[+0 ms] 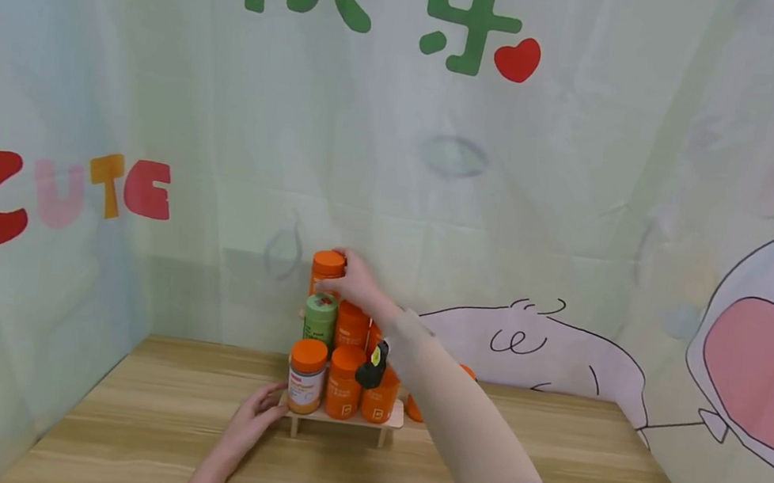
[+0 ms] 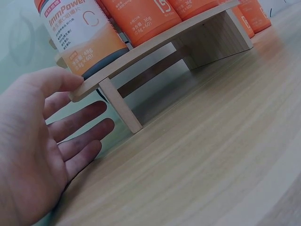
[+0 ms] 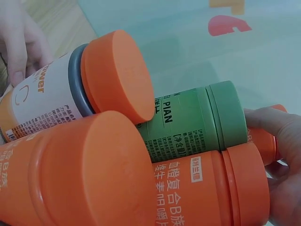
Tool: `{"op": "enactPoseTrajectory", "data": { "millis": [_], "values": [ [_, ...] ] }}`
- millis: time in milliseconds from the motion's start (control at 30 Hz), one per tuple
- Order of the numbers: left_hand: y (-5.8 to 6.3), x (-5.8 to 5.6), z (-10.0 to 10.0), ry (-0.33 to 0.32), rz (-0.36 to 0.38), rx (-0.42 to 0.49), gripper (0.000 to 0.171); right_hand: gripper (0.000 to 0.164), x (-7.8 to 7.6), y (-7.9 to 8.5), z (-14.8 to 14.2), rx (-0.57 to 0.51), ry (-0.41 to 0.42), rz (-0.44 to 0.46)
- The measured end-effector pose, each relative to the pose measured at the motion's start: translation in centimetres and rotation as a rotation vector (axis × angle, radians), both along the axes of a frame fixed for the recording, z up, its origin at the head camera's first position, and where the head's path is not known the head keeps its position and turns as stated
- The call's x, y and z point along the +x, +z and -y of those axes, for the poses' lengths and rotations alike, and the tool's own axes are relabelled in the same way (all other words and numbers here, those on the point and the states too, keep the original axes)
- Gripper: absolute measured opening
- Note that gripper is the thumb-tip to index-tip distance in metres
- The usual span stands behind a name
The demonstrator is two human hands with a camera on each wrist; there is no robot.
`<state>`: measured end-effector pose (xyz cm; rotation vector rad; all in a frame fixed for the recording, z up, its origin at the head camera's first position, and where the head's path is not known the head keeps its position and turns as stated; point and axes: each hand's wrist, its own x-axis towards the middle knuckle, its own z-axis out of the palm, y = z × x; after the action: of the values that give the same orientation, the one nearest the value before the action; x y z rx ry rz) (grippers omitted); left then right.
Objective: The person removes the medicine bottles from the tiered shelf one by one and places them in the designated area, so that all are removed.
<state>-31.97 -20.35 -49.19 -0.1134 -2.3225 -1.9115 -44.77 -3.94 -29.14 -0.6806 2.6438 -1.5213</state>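
Observation:
A small tiered wooden rack (image 1: pixel 398 416) carries orange-capped supplement bottles in rising rows. At the top back left, my right hand (image 1: pixel 362 285) grips an orange bottle (image 1: pixel 328 265) around its side. The right wrist view shows that bottle mostly hidden behind a green bottle (image 3: pixel 197 122), with fingers (image 3: pixel 268 120) around it. My left hand (image 1: pixel 250 419) holds the rack's front left corner, thumb on the board's end and the other fingers below. Just above that thumb stands a white-labelled bottle (image 2: pixel 82 33) with an orange cap.
Two orange bottles (image 1: pixel 344 384) (image 1: pixel 379 398) fill the rest of the front row, and another orange bottle (image 1: pixel 352 324) stands behind them. At the rack's right, one more orange bottle (image 1: pixel 415 410) is partly covered by my right forearm. A printed curtain (image 1: pixel 368 152) hangs behind the wooden table (image 1: pixel 144 421).

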Motion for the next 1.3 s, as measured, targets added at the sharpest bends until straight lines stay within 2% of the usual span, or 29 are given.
{"op": "enactPoseTrajectory", "data": {
  "millis": [233, 567, 767, 1000, 1300],
  "values": [
    [0.2, 0.0, -0.1, 0.0, -0.001, -0.009, 0.048, 0.067, -0.2, -0.1, -0.3, -0.026, -0.008, -0.025],
    [0.1, 0.0, -0.1, 0.002, 0.028, -0.024, 0.05, 0.071, -0.1, 0.2, -1.4, -0.129, -0.034, -0.085],
    [0.1, -0.1, 0.1, -0.007, 0.031, 0.0, 0.05, 0.071, 0.1, 0.7, -2.6, -0.182, -0.071, -0.16],
    [0.2, 0.0, 0.4, -0.007, 0.022, -0.018, 0.05, 0.07, 0.5, 1.2, -4.1, -0.219, -0.096, -0.251],
    [0.2, 0.1, 0.2, -0.012, 0.017, -0.026, 0.051, 0.068, 0.8, 1.4, -6.9, -0.247, -0.137, -0.289]
  ]
}}
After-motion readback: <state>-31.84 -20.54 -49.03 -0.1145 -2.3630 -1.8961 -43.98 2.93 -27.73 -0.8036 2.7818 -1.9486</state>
